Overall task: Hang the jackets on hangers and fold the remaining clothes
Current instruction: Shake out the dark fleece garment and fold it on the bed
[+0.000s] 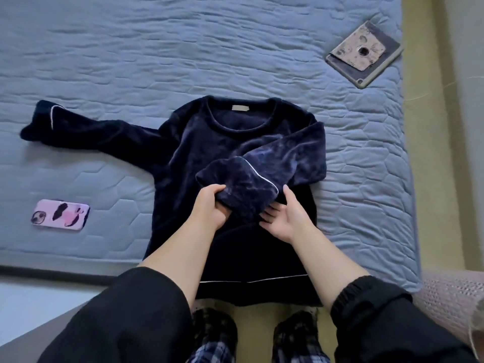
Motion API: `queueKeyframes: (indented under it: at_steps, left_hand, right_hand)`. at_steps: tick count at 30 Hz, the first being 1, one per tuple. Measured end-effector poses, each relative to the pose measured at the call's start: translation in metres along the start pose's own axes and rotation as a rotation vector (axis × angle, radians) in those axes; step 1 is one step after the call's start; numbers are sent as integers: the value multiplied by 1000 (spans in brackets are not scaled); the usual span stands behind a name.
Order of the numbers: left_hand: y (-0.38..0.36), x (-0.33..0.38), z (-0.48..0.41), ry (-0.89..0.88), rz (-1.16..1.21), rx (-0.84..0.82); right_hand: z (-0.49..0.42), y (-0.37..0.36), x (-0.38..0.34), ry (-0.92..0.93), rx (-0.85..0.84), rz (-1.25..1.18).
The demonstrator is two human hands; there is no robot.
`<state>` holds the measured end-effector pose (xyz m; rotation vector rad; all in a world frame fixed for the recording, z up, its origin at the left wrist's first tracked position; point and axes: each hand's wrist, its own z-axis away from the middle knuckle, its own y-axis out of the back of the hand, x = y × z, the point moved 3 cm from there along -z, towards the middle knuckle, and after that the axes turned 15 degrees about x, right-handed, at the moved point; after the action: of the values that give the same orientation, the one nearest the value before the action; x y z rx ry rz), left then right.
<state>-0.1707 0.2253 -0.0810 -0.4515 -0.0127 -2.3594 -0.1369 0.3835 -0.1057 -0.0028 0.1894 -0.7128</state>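
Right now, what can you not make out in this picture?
All in the head view:
1. Text on the label: too small.
2. Hem of the top: partly behind the forearms.
3. Whether the right hand grips the sleeve: cloth covers its fingertips.
4. Screen of the tablet: only its back shows.

I work from one view, a wide-angle camera on the wearer's head, facing forward and steeply down over the near edge of the mattress (183, 48). It sits close. The navy top (209, 142) fills the centre, and the left hand (209, 205) and right hand (285, 218) reach in from 6 o'clock.
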Motion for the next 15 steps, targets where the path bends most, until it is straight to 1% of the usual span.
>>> queueKeyframes:
  at_steps: [2, 4, 6, 8, 10, 11, 13, 15]
  left_hand:
    - [36, 7, -7, 28, 64, 27]
    - [70, 8, -19, 53, 98, 69]
    - [101, 1, -32, 75, 56, 159]
    - [129, -10, -45, 96, -82, 292]
    - [150, -23, -56, 113, -199, 395]
    - [155, -29, -58, 120, -196, 404]
    - [156, -33, -60, 122, -122, 348]
    - [155, -33, -62, 77, -46, 294]
  right_hand:
    - [2, -26, 11, 72, -48, -98]
    - [-3, -46, 23, 103, -53, -145]
    - [-13, -53, 41, 98, 10, -77]
    - [-27, -49, 64, 71, 120, 63]
    - [-35, -41, 87, 15, 169, 200]
    - [-37, -38, 96, -14, 172, 248]
    - [-38, -36, 107, -25, 187, 302]
    - [-43, -35, 111, 2, 169, 261]
